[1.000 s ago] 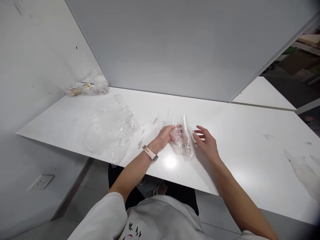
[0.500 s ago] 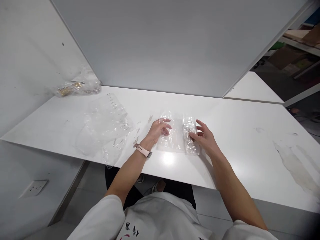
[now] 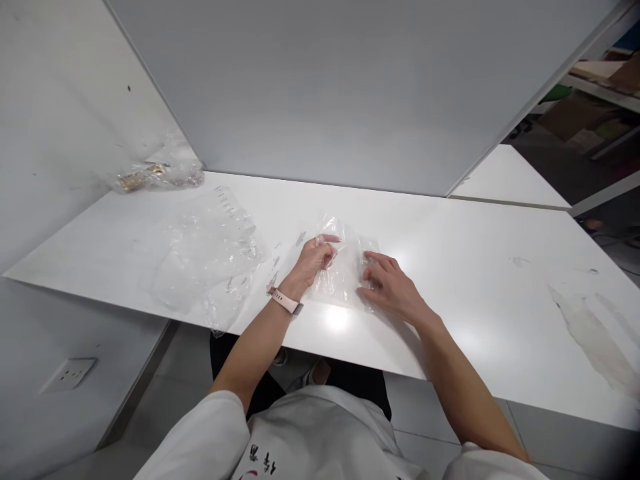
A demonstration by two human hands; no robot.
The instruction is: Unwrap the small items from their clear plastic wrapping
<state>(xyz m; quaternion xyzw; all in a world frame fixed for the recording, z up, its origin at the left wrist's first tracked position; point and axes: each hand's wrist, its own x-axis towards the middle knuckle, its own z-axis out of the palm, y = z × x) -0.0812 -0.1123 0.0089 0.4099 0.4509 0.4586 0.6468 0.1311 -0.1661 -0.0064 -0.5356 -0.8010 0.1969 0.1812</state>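
Observation:
A clear plastic bag (image 3: 341, 270) lies in front of me on the white table, its right part folded or bunched. My left hand (image 3: 315, 260), with a pale pink watch band at the wrist, pinches the bag's left side between thumb and curled fingers. The index finger is extended toward the right. My right hand (image 3: 393, 283) rests over the bag's right part, its fingers bent and spread apart, the fingertips touching the plastic. What lies beneath the right fingers is partly hidden.
Several loose clear plastic bags (image 3: 205, 257) are spread on the table (image 3: 475, 267) to the left. Behind them, a clear bag with gold-coloured items (image 3: 143, 178) sits against the wall. A grey panel (image 3: 320, 93) closes off the back. Smears mark the table's right side.
My right hand has moved left and turned over the bag's right part, which has come closer to the left hand. My left fingers have curled in more.

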